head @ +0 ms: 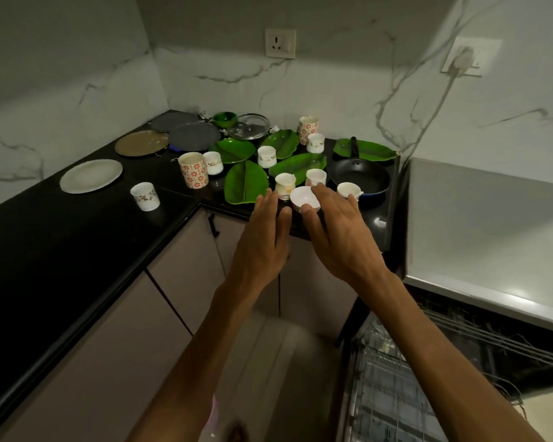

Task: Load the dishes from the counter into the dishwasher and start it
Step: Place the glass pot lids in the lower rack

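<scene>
While my right hand pinches the small white ceramic bowl between thumb and fingers at the front edge of the black stone counter, my left hand hovers beside it, fingers straight and holding nothing, near the green leaf-shaped plates.

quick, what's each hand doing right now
Left hand: open, fingers straight, holding nothing.
Right hand: pinching the small white ceramic bowl between thumb and fingers.

counter: black
leaf plates: green, at its corner
tall mugs: white with red flowers
frying pan: black
wall: white, grey-veined marble
</scene>
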Demonstrator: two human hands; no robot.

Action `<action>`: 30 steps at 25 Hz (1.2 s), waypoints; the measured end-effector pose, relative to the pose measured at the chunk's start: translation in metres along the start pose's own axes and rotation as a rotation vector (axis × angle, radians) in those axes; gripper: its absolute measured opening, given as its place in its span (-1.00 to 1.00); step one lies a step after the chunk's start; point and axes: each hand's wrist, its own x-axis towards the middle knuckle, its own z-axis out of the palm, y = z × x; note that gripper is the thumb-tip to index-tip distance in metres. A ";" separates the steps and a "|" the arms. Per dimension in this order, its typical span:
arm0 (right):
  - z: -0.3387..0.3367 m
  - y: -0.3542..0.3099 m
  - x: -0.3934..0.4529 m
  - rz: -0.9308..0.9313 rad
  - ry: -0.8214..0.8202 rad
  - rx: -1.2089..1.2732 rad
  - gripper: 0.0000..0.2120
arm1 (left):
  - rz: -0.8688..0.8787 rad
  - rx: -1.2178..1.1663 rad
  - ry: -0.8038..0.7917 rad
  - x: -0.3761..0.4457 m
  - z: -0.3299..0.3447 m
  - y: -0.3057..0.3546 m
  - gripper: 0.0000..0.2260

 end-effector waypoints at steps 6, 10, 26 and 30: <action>0.051 -0.024 0.072 0.044 0.051 -0.004 -0.55 | 0.024 -0.026 -0.019 0.071 -0.044 -0.057 -0.51; 0.077 -0.042 0.106 0.042 0.097 0.041 -0.59 | 0.041 -0.035 -0.012 0.107 -0.068 -0.087 -0.53; 0.146 0.023 0.235 -0.015 0.064 0.051 -0.49 | -0.054 -0.084 0.043 0.224 -0.054 -0.146 -0.59; 0.150 0.051 0.273 -0.034 0.013 0.048 -0.40 | -0.120 -0.103 0.080 0.262 -0.040 -0.145 -0.59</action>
